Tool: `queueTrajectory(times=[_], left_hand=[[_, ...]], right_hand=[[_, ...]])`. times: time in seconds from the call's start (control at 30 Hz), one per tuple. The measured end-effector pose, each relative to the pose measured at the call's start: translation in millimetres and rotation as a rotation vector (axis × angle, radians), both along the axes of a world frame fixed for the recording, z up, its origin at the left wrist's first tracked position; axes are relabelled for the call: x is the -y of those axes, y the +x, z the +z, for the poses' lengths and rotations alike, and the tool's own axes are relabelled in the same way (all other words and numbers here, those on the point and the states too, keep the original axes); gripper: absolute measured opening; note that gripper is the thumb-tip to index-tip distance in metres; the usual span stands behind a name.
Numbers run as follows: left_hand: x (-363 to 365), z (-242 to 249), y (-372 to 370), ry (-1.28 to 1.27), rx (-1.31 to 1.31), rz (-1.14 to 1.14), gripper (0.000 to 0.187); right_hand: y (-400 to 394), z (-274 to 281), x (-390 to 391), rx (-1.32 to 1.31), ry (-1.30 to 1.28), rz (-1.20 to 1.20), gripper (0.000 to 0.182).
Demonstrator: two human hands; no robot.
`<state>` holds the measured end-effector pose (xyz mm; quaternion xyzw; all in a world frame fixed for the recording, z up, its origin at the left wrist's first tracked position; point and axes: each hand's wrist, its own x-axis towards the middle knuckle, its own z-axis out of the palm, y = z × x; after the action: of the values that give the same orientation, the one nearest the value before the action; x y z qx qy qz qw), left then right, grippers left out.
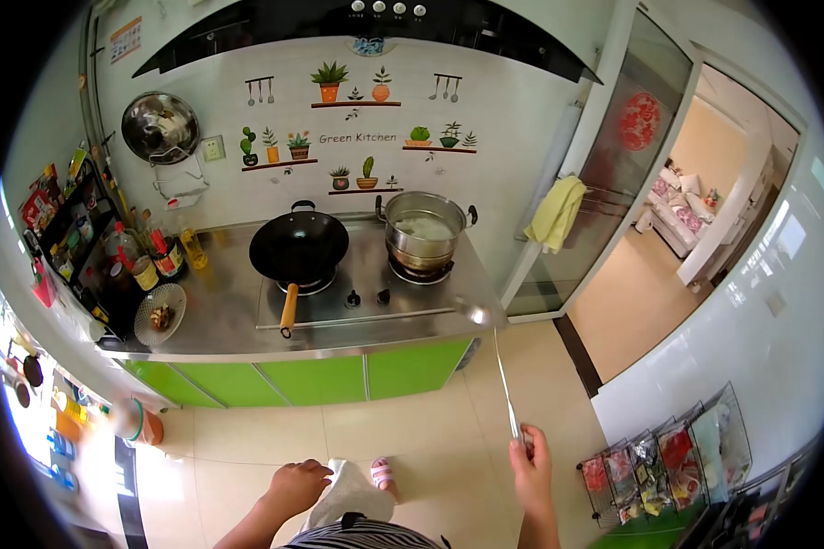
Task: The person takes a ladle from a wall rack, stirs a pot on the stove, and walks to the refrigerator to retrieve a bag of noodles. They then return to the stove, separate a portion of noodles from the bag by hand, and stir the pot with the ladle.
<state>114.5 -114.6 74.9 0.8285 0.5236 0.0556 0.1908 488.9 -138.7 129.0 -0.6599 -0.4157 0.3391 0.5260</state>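
My right hand [531,462] is closed around the handle end of a long metal ladle [506,393]. The ladle points away from me, and its bowl is over the front right corner of the steel counter. Low in the head view, my left hand [295,485] has its fingers bent against a white cloth [350,499], which hangs beside my striped clothing. A black wok [298,249] with a wooden handle sits on the left burner. On the right burner stands a steel pot [424,229] with pale, cloudy contents.
A steel counter [220,320] above green cabinets bears a plate of food [160,314] and several bottles [146,270]. A metal lid [160,126] hangs on the wall. To the right are a glass door with a yellow-green towel [556,212] and a wire rack [668,457] of packets.
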Motion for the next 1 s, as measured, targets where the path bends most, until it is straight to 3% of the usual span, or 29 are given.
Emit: queueTrajectory(times=[0.2, 0.23, 0.37, 0.43, 0.5, 0.57, 0.63, 0.7, 0.73, 0.8, 1.0], left_hand=[[-85, -1, 48, 0.068, 0.11, 0.038, 0.019], [-111, 2, 60, 0.14, 0.204, 0.023, 0.019], [-166, 22, 104, 0.3, 0.141, -0.075, 0.021], [-181, 37, 125, 0.245, 0.245, -0.033, 0.02], [-188, 33, 140, 0.245, 0.298, 0.048, 0.021], [-194, 26, 152, 0.244, 0.235, 0.148, 0.021], [-193, 20, 166, 0.222, 0.146, 0.303, 0.022], [-189, 23, 186, 0.182, 0.127, 0.455, 0.023], [-189, 26, 199, 0.178, 0.125, 0.487, 0.023], [-190, 30, 224, 0.137, 0.178, 0.603, 0.023], [-201, 40, 279, 0.111, 0.169, 0.735, 0.025]], right_hand=[[36, 15, -129, -0.114, 0.086, 0.065, 0.033], [49, 15, -153, -0.016, 0.135, 0.077, 0.034], [102, 24, -224, 0.253, 0.159, 0.137, 0.035], [122, 36, -260, 0.23, 0.148, 0.151, 0.035], [147, 58, -300, 0.548, 0.194, 0.243, 0.035], [171, 87, -349, 0.703, 0.081, 0.364, 0.035], [187, 112, -403, 0.743, 0.156, 0.526, 0.034], [192, 145, -452, 0.963, 0.076, 0.671, 0.033], [193, 157, -476, 0.963, 0.085, 0.704, 0.033], [191, 174, -518, 1.268, 0.088, 0.88, 0.032], [153, 199, -598, 1.562, 0.043, 1.152, 0.026]])
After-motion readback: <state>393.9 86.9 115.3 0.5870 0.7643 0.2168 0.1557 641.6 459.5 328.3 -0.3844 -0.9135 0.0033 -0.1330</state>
